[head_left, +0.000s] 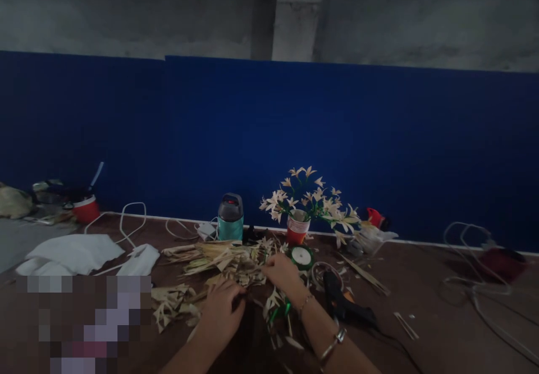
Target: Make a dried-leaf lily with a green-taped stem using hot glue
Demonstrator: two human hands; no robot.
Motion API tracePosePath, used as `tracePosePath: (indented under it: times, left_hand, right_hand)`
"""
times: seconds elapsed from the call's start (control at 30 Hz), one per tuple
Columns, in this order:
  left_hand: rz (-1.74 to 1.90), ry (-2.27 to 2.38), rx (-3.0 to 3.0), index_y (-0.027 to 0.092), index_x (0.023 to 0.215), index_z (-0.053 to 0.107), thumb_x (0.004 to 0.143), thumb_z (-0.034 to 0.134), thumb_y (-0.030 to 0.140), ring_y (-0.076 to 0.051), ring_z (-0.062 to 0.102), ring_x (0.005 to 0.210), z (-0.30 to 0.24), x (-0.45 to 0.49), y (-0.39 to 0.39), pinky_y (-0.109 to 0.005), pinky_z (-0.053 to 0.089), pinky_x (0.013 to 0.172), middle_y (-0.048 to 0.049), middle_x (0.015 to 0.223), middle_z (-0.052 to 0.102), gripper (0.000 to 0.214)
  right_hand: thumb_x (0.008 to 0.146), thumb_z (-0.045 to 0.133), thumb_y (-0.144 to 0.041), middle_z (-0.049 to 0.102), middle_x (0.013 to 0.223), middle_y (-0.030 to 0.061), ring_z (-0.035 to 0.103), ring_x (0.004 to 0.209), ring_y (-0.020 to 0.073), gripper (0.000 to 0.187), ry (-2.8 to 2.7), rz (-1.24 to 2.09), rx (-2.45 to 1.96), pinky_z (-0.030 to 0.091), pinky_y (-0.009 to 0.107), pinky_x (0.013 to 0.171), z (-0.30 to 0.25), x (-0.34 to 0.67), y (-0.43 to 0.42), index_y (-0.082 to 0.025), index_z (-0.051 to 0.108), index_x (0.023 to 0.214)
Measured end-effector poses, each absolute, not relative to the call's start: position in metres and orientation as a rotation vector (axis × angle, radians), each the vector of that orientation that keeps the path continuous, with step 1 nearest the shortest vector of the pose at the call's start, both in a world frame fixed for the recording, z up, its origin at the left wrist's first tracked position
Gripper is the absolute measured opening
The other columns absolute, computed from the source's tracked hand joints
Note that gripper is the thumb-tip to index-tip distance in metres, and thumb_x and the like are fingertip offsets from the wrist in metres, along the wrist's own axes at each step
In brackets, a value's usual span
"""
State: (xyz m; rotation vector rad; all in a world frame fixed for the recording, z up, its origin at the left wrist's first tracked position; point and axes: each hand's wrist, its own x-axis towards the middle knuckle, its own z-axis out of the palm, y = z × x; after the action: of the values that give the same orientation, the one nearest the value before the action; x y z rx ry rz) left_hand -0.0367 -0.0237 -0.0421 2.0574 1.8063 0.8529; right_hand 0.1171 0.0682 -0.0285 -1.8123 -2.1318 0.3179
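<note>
My left hand (223, 309) rests at the near edge of a pile of dried corn husks (219, 259), its thumb apart from the bent fingers. My right hand (284, 273) reaches to the right side of this pile, fingers closed together at the husk pieces; what they pinch is too small to make out. Just under my right wrist lie husk petals with green stems (281, 309). Beyond that hand is a roll of green ribbon (302, 256) with a white centre. To the right of my right forearm lies a black glue gun (347, 304).
A red-and-white paper cup (297, 229) holds pale husk flowers (309, 194). Left of it stands a teal-and-grey bottle (231, 219). White cloth (76, 253) and cables lie at left. Small sticks (406, 325) and more cable lie right. A blue partition (269, 121) borders the table's back.
</note>
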Motion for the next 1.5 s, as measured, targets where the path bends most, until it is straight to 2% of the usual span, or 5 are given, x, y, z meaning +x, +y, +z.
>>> tracePosePath:
  times: [0.27, 0.7, 0.93, 1.23, 1.5]
  left_hand:
    - [0.808, 1.812, 2.060, 0.020, 0.078, 0.064, 0.073, 0.046, 0.015, -0.024, 0.056, 0.089, -0.040, -0.036, -0.024, -0.036, 0.038, 0.080, -0.0063, 0.084, 0.065, 0.019]
    - [0.811, 1.789, 2.093, 0.018, 0.075, 0.062, 0.072, 0.047, 0.011, -0.023, 0.055, 0.086, -0.040, -0.038, -0.023, -0.035, 0.038, 0.078, -0.0059, 0.081, 0.064, 0.018]
    - [0.803, 1.818, 2.108, 0.019, 0.072, 0.061, 0.073, 0.046, 0.013, -0.023, 0.054, 0.083, -0.041, -0.036, -0.022, -0.034, 0.038, 0.074, -0.0057, 0.078, 0.063, 0.017]
    - [0.991, 1.750, 2.081, 0.019, 0.071, 0.061, 0.072, 0.046, 0.011, -0.023, 0.056, 0.082, -0.048, -0.039, -0.018, -0.035, 0.040, 0.075, -0.0060, 0.078, 0.065, 0.017]
    - [0.899, 1.757, 2.035, 0.018, 0.080, 0.063, 0.072, 0.047, 0.011, -0.022, 0.058, 0.085, -0.049, -0.041, -0.017, -0.034, 0.042, 0.078, -0.0075, 0.085, 0.066, 0.020]
  right_hand:
    - [0.068, 0.054, -0.019, 0.072, 0.079, 0.0096, 0.064, 0.082, 0.0272, 0.013, -2.154, 0.271, -1.963, 0.033, 0.044, 0.080, -0.022, 0.104, 0.061, -0.018, 0.067, 0.068]
    - [0.071, 0.053, -0.024, 0.070, 0.079, 0.0149, 0.062, 0.081, 0.0294, 0.017, -2.202, 0.148, -1.845, 0.028, 0.046, 0.082, -0.017, 0.100, 0.056, -0.014, 0.067, 0.070]
    - [0.077, 0.050, -0.026, 0.069, 0.086, 0.0050, 0.057, 0.093, 0.0231, 0.019, -2.073, 0.214, -1.621, 0.030, 0.037, 0.085, -0.015, 0.076, 0.072, -0.023, 0.068, 0.080]
    - [0.080, 0.047, -0.030, 0.072, 0.085, 0.0021, 0.063, 0.078, 0.0155, 0.026, -1.883, 0.460, -1.442, 0.045, 0.022, 0.071, -0.009, 0.097, 0.096, -0.019, 0.070, 0.084]
    - [0.071, 0.054, -0.022, 0.073, 0.075, 0.0014, 0.065, 0.072, 0.0166, 0.018, -1.976, 0.548, -1.375, 0.046, 0.022, 0.067, -0.011, 0.100, 0.092, -0.019, 0.072, 0.072]
